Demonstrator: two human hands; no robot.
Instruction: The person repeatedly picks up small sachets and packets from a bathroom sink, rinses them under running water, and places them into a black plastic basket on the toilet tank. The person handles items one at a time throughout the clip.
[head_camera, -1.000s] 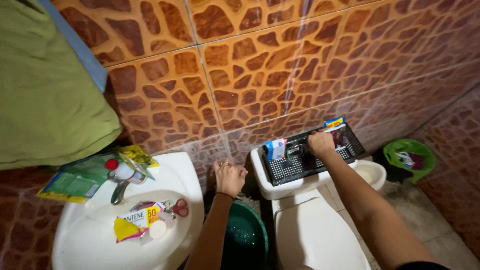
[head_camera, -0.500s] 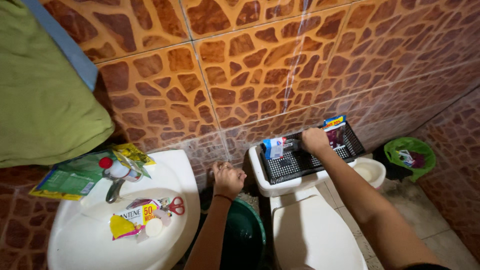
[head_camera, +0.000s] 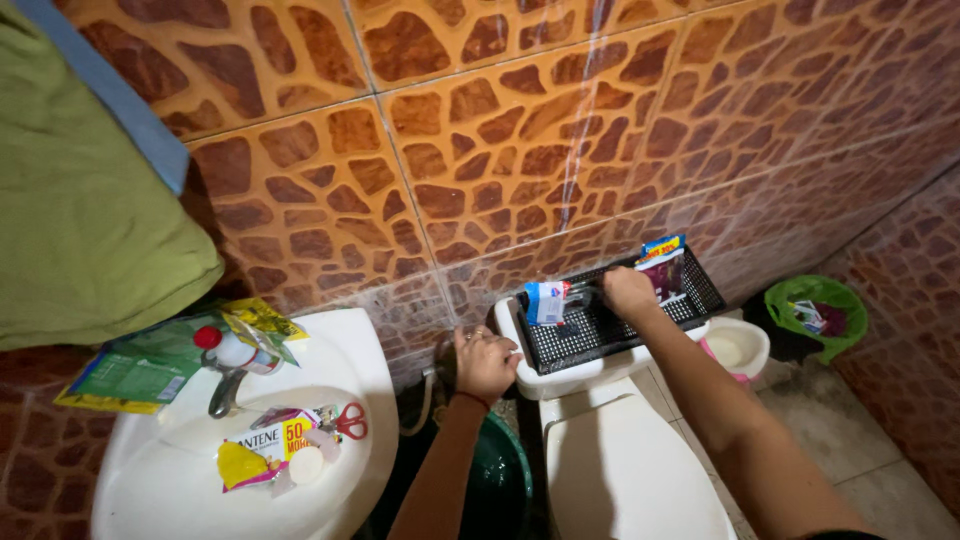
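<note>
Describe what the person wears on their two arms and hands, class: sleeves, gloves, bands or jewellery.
Both forearms are bare, with no sleeves in view and no gloves. The left hand has a thin dark band around the wrist. The right hand shows no band or watch. Whether any rings are worn cannot be told.

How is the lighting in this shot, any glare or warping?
Head view: bright streaks of glare run down the glossy tiles; dark shadow under the sink and around the bucket; wide-angle lens bends the tile lines; right hand over the basket stays sharp.
</note>
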